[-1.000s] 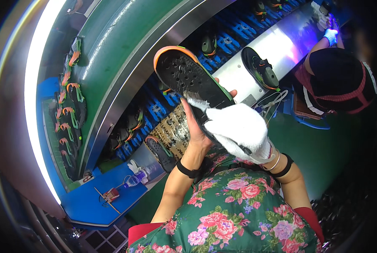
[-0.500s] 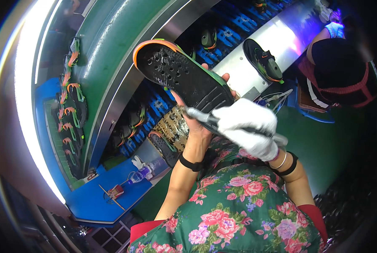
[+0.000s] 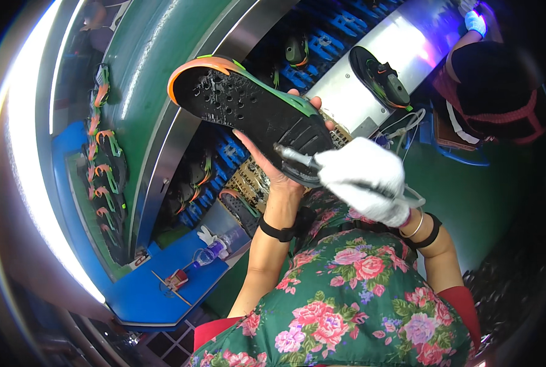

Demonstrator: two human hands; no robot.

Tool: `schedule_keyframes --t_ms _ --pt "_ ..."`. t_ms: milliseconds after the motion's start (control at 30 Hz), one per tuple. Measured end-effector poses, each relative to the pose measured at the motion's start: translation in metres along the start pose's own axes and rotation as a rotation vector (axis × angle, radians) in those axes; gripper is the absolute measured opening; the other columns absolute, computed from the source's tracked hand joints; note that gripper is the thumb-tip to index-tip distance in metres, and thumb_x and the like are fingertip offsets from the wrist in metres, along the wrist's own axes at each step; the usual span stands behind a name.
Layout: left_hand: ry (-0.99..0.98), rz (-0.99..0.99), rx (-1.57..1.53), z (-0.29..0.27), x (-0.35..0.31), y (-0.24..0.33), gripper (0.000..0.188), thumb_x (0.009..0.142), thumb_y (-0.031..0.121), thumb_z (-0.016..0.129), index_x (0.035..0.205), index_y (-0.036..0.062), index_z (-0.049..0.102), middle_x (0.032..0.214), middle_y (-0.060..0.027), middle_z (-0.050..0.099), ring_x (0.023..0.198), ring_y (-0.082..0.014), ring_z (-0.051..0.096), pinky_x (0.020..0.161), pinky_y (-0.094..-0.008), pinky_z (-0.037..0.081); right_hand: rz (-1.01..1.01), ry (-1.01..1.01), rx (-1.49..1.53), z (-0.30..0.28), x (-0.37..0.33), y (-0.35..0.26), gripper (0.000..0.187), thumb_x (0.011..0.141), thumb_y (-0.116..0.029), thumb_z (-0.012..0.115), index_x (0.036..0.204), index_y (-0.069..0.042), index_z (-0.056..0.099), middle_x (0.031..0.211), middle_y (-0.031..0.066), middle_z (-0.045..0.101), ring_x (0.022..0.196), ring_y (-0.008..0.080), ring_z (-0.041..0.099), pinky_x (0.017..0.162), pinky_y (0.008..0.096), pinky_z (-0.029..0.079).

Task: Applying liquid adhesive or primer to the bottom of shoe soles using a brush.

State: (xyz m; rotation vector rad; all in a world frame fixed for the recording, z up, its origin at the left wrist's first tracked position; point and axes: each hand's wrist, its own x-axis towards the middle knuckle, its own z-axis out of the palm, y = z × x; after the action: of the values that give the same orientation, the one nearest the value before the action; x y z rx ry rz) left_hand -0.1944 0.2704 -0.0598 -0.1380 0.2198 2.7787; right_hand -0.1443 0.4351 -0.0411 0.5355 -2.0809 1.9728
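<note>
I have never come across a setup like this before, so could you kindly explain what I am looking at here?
Certainly. There is no robot here: these are a person's own two hands, seen from above by a wide camera worn on the head, which is why straight edges bend.

The bare left hand holds a black sole with an orange and green rim and small holes toward its far end. The right hand, in a white glove, grips a slim brush-like tool, its tip over the sole; whether they touch is hard to tell.

On the metal surface ahead sits a dark shoe. At lower left, a blue table carries a clear bottle. A co-worker is at the right.
</note>
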Motion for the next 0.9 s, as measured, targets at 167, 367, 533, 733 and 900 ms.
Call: schedule_keyframes --t_ms 167,367,533,733,900 --pt "0.084 0.059 0.113 -0.014 -0.001 0.007 0.111 0.082 0.09 0.044 0.149 0.0004 0.04 0.135 -0.0228 0.058 0.122 -0.0428 0.059 0.094 -0.0595 0.056 0.126 -0.127 0.394 -0.004 0.0 0.004 0.016 0.078 -0.001 0.082 0.093 -0.006 0.078 0.097 0.0102 0.077 0.085 0.0226 0.073 0.076 0.0341 0.057" --pt "0.065 -0.011 0.226 -0.023 -0.002 0.016 0.107 0.084 0.084 0.05 0.153 0.0039 0.036 0.148 -0.0167 0.048 0.124 -0.0463 0.057 0.094 -0.0588 0.057 -0.185 -0.135 -0.063 -0.003 0.0 0.01 0.024 0.077 -0.003 0.081 0.1 -0.01 0.078 0.098 0.0086 0.076 0.08 0.0269 0.071 0.07 0.036 0.057" --pt "-0.022 -0.218 0.251 -0.028 -0.007 0.034 0.11 0.084 0.08 0.057 0.155 -0.0001 0.032 0.152 -0.0184 0.043 0.123 -0.0472 0.058 0.096 -0.0542 0.057 0.126 -0.201 0.383 -0.006 0.001 0.013 0.013 0.077 -0.004 0.084 0.087 -0.008 0.078 0.092 0.0083 0.077 0.087 0.0219 0.074 0.076 0.0333 0.059" --pt "-0.053 -0.167 0.211 -0.035 -0.004 0.035 0.108 0.085 0.078 0.057 0.155 0.0002 0.031 0.148 -0.0208 0.043 0.119 -0.0461 0.06 0.093 -0.0532 0.058 -0.164 -0.331 0.017 -0.006 0.001 0.012 0.021 0.079 -0.007 0.08 0.101 -0.01 0.078 0.098 0.0083 0.077 0.082 0.0253 0.071 0.072 0.0357 0.058" --pt "0.063 -0.258 0.161 -0.031 -0.011 0.04 0.111 0.081 0.079 0.061 0.153 -0.0003 0.034 0.144 -0.019 0.047 0.105 -0.0453 0.06 0.09 -0.0553 0.054 0.108 -0.324 0.339 -0.007 0.004 0.013 0.018 0.076 -0.007 0.084 0.094 -0.009 0.079 0.093 0.0079 0.077 0.081 0.0223 0.073 0.073 0.0331 0.057"
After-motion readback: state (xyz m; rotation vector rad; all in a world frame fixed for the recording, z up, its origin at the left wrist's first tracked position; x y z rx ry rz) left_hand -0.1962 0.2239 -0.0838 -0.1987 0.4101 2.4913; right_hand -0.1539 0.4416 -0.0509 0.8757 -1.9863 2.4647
